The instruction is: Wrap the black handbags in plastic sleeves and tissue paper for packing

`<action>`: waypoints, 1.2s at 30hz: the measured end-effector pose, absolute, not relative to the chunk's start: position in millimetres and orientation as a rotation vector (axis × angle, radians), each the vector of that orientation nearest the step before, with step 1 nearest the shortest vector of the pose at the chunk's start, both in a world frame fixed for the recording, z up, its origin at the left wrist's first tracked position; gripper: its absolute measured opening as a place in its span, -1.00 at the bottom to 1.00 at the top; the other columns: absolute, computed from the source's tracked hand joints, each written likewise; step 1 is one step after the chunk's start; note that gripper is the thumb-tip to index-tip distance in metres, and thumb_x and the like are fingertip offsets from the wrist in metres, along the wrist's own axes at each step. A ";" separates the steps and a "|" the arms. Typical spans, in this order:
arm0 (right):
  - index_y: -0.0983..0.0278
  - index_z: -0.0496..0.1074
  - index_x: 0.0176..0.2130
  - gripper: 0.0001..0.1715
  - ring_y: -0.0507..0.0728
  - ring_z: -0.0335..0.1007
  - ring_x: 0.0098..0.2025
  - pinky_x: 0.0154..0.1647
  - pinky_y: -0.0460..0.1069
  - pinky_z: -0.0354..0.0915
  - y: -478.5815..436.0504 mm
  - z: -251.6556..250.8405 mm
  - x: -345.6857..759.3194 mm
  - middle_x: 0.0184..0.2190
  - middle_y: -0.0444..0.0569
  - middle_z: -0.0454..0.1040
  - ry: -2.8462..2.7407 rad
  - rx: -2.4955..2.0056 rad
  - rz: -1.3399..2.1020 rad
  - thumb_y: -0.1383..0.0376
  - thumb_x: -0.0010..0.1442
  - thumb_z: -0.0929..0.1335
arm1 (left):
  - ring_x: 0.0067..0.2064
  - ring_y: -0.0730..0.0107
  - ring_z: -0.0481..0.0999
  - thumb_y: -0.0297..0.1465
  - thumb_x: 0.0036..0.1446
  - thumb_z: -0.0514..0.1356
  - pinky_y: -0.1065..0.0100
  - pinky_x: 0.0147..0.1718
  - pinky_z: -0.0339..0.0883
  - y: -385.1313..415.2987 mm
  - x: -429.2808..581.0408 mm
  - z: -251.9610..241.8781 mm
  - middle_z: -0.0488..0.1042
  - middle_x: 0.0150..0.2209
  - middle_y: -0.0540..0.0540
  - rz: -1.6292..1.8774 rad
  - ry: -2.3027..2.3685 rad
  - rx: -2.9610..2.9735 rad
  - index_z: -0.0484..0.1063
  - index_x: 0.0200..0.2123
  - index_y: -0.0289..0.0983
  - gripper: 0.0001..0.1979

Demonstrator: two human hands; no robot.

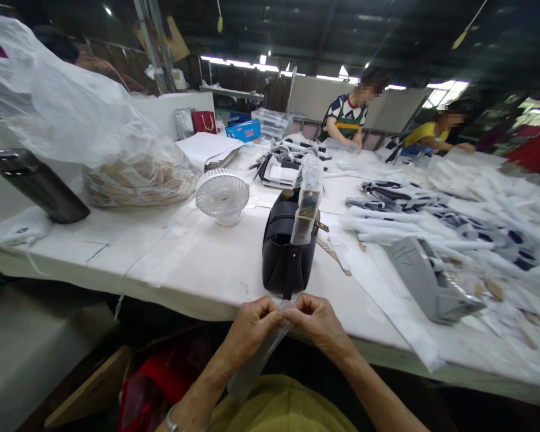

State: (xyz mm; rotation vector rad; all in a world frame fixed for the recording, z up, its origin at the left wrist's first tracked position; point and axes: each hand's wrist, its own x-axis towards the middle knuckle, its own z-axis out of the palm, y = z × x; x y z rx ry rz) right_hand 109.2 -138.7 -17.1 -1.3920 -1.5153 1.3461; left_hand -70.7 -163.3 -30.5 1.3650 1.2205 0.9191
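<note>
Black handbag (276, 267) stands upright near the front edge of the white table (200, 270), its strap end pointing toward the person. Left hand (254, 324) and right hand (317, 318) come close together just off that edge, fingertips pinching a translucent plastic sleeve (254, 366) by the strap's end. Room to move lies on the left, where tabletop runs from the white fan (222, 195) to the edge. On the right, a white strip (400, 318) overhangs the edge, with a grey holder (418, 282) beyond; wrapped pieces (432, 222) crowd behind it.
</note>
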 end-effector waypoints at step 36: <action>0.22 0.43 -0.47 -0.66 0.11 0.35 -0.45 -0.39 -0.01 0.28 -113.6 1.6 92.2 -0.51 -0.08 0.47 -1.542 -1.430 0.820 0.03 0.08 0.45 | -0.45 0.44 0.19 -0.11 0.19 0.09 0.42 -0.43 0.10 -153.4 -73.8 -35.9 0.21 -0.55 0.08 0.990 1.342 1.354 0.23 -0.54 -0.24 -0.62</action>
